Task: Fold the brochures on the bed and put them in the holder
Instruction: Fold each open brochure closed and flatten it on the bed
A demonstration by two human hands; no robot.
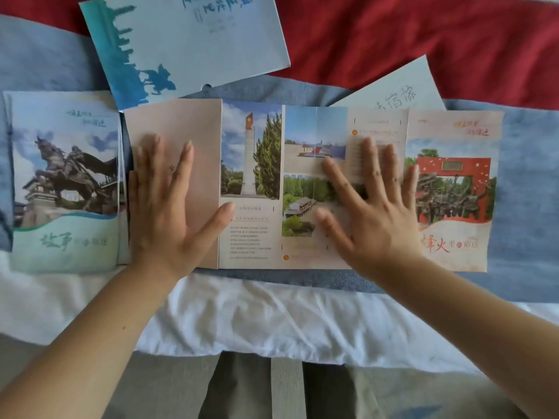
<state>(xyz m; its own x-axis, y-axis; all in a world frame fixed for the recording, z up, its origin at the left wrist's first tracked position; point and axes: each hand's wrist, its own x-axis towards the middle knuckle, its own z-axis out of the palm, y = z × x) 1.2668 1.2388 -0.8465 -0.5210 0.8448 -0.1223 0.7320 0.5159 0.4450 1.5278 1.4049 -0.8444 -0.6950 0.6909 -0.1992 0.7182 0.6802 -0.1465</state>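
A wide unfolded brochure [251, 182] with several photo panels lies flat across the blue blanket. My left hand [169, 204] presses flat on its plain pink left panel, fingers spread. My right hand [372, 204] lies flat with spread fingers on the panels right of the middle, beside the red-gate cover panel. A folded brochure [65, 182] with a horse statue cover lies to the left, touching the open one. A pale blue sleeve-like holder [187, 40] with a dark blue ink pattern lies tilted behind. Another pale sheet [402, 89] with handwriting peeks out behind the open brochure.
The blue blanket [526, 192] covers the bed's middle, a red cover [423, 34] lies at the back, and a white sheet [242, 313] hangs at the near edge. Below it the floor and my legs show.
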